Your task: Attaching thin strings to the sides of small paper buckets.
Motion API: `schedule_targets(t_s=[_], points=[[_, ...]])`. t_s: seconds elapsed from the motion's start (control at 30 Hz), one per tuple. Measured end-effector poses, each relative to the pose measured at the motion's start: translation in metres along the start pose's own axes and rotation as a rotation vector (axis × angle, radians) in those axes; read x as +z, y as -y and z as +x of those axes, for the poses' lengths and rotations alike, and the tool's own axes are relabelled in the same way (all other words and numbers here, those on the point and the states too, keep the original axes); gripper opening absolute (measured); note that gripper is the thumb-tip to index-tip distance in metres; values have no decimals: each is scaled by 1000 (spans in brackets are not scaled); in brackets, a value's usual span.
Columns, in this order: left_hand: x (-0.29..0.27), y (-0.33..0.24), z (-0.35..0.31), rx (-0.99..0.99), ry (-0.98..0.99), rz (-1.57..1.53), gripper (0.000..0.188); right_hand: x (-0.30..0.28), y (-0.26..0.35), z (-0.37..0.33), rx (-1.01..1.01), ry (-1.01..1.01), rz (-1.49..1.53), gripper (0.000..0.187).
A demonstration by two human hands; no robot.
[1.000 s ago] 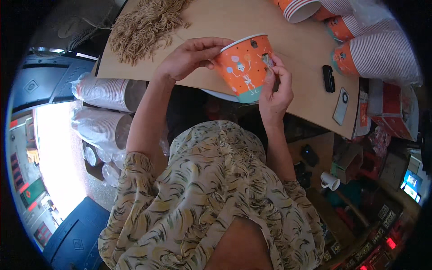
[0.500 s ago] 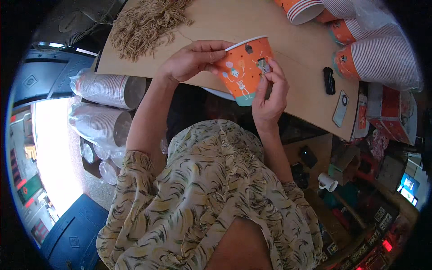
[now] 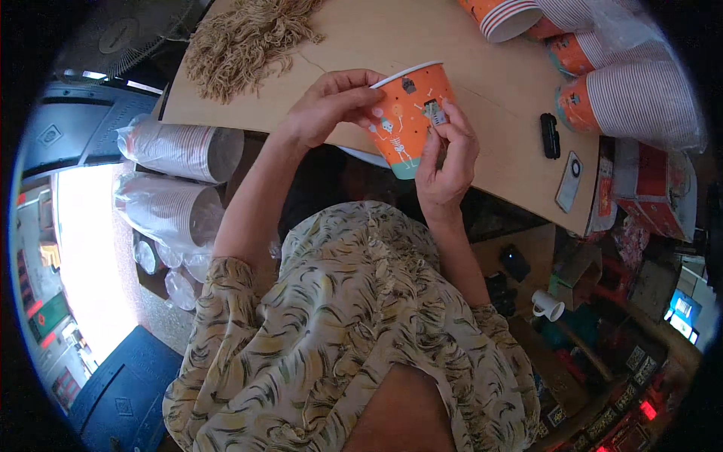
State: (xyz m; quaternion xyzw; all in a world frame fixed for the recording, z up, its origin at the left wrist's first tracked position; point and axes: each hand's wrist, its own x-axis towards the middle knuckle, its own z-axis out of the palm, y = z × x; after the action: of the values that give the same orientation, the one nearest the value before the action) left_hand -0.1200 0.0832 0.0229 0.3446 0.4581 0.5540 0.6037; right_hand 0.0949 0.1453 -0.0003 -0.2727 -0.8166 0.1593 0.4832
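Note:
An orange paper cup with a white rim, a green base and a printed skeleton is tilted in front of me, over the table's near edge. My left hand grips it at the upper left, thumb outside near the rim. On the cup's right side, my right hand is closed, with fingertips and thumb against the wall. Beside those fingertips shows a small dark, white and greenish patch; whether it is print or a separate label, I cannot tell. The right palm side is partly hidden.
A tan tangle of string lies on the wooden table. Stacked orange cups in plastic rest at the right, near a black object and a phone. Wrapped cup stacks sit at the left, below the tabletop.
The cup has shifted slightly left and turned a little. My left hand has moved slightly right, and the right fingers have shifted a little along the cup's side.

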Motion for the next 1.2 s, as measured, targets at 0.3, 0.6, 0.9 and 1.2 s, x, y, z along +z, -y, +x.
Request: schedule_targets(t_s=[0.3, 0.6, 0.9, 1.2], points=[[9, 7, -3, 48, -157, -18, 24, 0, 2, -2, -38, 23, -14, 20], [10, 4, -4, 20, -171, -51, 21, -2, 8, -2, -51, 39, -54, 23], [20, 0, -5, -12, -273, -11, 20, -2, 11, -8, -94, 35, -66, 25], [23, 0, -13, 61, -222, 33, 23, -4, 8, -6, -33, -15, -32, 18]])
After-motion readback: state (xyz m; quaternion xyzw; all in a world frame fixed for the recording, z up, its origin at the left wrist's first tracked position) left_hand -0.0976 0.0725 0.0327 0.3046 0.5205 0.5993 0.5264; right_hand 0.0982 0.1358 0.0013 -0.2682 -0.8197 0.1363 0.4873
